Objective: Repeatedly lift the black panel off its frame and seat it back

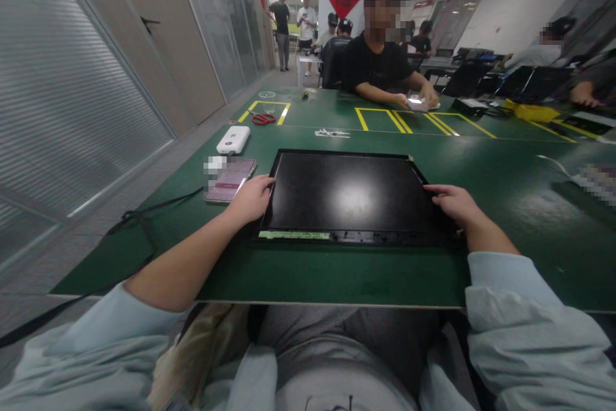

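Observation:
A black flat screen panel [351,196] lies on the green table with its dark face up. Along its near edge runs a green circuit strip [294,235]. My left hand [253,196] grips the panel's left edge, fingers pressed together. At the right edge, my right hand [452,201] has its thumb and fingers closed on the frame, the index finger lying along the rim. The panel is between both hands.
On the green table [356,276], a phone [231,181] and a white power bank [233,140] lie left of the panel. Beyond are red scissors [263,119], a white tool [332,133] and yellow tape marks. A person [380,65] sits opposite, handling a small object.

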`<state>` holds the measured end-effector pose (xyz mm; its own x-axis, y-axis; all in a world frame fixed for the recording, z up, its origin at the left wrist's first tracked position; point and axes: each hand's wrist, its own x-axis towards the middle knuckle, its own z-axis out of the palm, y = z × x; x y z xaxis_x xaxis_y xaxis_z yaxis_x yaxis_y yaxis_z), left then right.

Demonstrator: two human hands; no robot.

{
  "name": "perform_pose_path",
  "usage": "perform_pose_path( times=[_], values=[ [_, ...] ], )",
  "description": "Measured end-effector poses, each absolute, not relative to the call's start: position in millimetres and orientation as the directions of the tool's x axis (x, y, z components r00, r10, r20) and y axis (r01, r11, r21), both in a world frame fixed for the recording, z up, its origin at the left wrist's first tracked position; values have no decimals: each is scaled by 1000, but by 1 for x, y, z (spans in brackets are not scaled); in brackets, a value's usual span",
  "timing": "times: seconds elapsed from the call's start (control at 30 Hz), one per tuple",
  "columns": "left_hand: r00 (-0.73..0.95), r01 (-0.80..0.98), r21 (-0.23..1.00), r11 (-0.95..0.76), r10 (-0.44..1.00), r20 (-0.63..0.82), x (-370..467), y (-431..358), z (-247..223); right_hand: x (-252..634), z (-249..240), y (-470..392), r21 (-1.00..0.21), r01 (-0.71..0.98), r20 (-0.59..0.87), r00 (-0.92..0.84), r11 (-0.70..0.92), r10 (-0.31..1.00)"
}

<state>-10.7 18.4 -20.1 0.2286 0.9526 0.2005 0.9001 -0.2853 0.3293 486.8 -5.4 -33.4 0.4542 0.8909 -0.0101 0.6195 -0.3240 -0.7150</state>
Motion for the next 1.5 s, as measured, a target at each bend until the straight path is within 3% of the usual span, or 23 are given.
perform_pose_path(
  times=[0.27, 0.47, 0.83, 1.5],
  values=[
    [232, 908, 317, -275, 958, 167, -11, 17, -18, 492, -40, -5, -836, 458, -67, 465, -304, 883],
    [230, 905, 324, -277, 957, 176, -11, 18, -20, 495, -43, -1, -861, 381, -133, 473, -338, 871],
    [218, 925, 288, -250, 966, 139, -10, 19, -20, 491, -41, -2, -842, 430, -93, 481, -327, 872],
    [255, 878, 359, -316, 944, 208, -12, 19, -20, 484, -31, -8, -734, 592, -6, 487, -335, 873]
  ],
)
